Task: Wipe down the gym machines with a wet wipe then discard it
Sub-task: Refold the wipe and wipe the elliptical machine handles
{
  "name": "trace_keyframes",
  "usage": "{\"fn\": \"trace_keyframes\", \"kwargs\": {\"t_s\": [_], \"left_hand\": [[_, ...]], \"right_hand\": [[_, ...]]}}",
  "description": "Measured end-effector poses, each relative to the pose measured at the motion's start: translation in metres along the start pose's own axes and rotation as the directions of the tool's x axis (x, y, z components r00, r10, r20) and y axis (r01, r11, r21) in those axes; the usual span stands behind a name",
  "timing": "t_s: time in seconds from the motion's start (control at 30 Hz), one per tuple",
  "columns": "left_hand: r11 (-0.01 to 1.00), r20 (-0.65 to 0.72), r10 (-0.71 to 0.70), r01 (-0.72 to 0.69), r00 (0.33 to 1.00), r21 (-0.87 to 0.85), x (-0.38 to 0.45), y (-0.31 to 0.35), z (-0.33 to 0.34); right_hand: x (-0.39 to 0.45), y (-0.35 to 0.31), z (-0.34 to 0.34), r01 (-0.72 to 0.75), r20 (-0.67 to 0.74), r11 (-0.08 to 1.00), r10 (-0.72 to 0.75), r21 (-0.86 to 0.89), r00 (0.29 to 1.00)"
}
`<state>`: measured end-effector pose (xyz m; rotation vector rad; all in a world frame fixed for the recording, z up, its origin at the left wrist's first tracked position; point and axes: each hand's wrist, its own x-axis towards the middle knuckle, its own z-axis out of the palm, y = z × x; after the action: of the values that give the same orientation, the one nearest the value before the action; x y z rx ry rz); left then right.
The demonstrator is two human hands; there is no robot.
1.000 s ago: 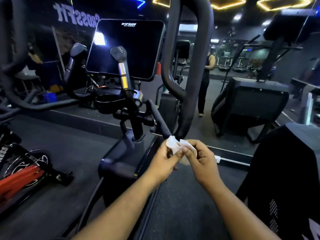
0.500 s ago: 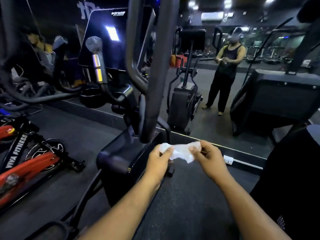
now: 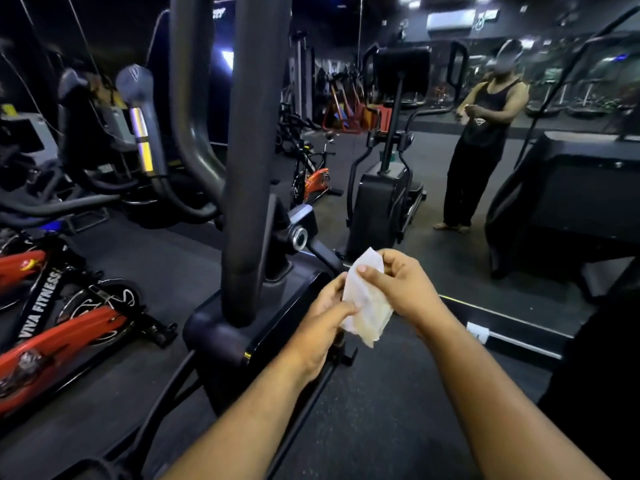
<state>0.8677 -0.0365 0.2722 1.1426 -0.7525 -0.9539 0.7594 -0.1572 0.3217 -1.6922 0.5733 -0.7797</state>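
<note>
Both hands on the wet wipe (image 3: 365,303): left hand (image 3: 323,327) pinches its lower edge, right hand (image 3: 403,287) pinches the top, elliptical machine (image 3: 242,202) just beyond the fingertips.

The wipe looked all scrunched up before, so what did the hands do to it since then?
The hands pulled the wet wipe open. A second ago it was a small wad pinched between them; then it stretched sideways; now it hangs as a taller sheet, the right hand pinching its top and the left hand its side. Neither let go. The view also shifted. The wipe has not touched the machine.
</note>
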Motion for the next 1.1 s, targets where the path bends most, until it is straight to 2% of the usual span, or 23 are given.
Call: {"fn": "trace_keyframes", "kwargs": {"t_s": [0.07, 0.13, 0.2, 0.27, 0.33, 0.37, 0.47, 0.53, 0.63, 0.7, 0.77, 0.9, 1.0, 1.1], "left_hand": [[0.995, -0.088, 0.025, -0.017, 0.996, 0.097, 0.014, 0.003, 0.003], [0.985, -0.194, 0.055, -0.022, 0.980, 0.169, 0.025, 0.005, 0.003], [0.988, -0.250, 0.069, -0.031, 0.966, 0.152, 0.038, 0.007, 0.001], [0.995, -0.292, 0.062, -0.037, 0.954, 0.089, 0.051, 0.009, -0.005], [0.997, -0.338, 0.060, -0.038, 0.939, 0.072, 0.064, 0.008, -0.009], [0.996, -0.353, 0.066, -0.039, 0.933, 0.082, 0.068, 0.007, -0.010], [0.992, -0.385, 0.112, -0.078, 0.916, 0.101, 0.086, 0.009, -0.014], [0.983, -0.422, 0.162, -0.108, 0.892, 0.147, 0.101, 0.014, -0.014], [0.968, -0.516, 0.217, -0.113, 0.828, 0.225, 0.121, 0.029, -0.011], [0.960, -0.585, 0.254, -0.125, 0.770, 0.251, 0.134, 0.040, -0.004], [0.959, -0.603, 0.268, -0.145, 0.751, 0.245, 0.134, 0.051, 0.001], [0.963, -0.697, 0.267, -0.160, 0.666, 0.216, 0.131, 0.059, 0.013], [0.957, -0.763, 0.288, -0.148, 0.579, 0.249, 0.126, 0.060, 0.013], [0.914, -0.768, 0.394, -0.124, 0.505, 0.387, 0.121, 0.060, 0.013]], "right_hand": [[0.018, -0.003, -0.004, -0.014, 0.047, 1.000, 0.015, -0.017, 0.999], [0.030, 0.000, -0.011, -0.063, 0.080, 0.994, 0.056, 0.086, 0.995], [0.043, 0.014, -0.018, -0.169, 0.210, 0.966, 0.127, 0.195, 0.969], [0.050, 0.034, -0.019, -0.293, 0.388, 0.944, 0.216, 0.151, 0.896], [0.059, 0.053, -0.015, -0.355, 0.449, 0.927, 0.268, 0.121, 0.853], [0.064, 0.059, -0.013, -0.358, 0.429, 0.921, 0.264, 0.153, 0.864], [0.097, 0.068, -0.011, -0.283, 0.368, 0.917, 0.169, 0.281, 0.914], [0.123, 0.065, -0.016, -0.215, 0.408, 0.920, 0.068, 0.326, 0.910], [0.165, 0.055, -0.026, -0.055, 0.484, 0.947, -0.111, 0.316, 0.868], [0.195, 0.050, -0.031, 0.063, 0.556, 0.956, -0.220, 0.288, 0.801], [0.213, 0.046, -0.026, 0.128, 0.577, 0.957, -0.260, 0.259, 0.775], [0.236, 0.038, -0.020, 0.092, 0.664, 0.942, -0.294, 0.322, 0.688], [0.239, 0.031, -0.008, -0.077, 0.697, 0.920, -0.234, 0.384, 0.677], [0.236, 0.030, 0.005, -0.218, 0.765, 0.892, -0.190, 0.397, 0.615]]}}
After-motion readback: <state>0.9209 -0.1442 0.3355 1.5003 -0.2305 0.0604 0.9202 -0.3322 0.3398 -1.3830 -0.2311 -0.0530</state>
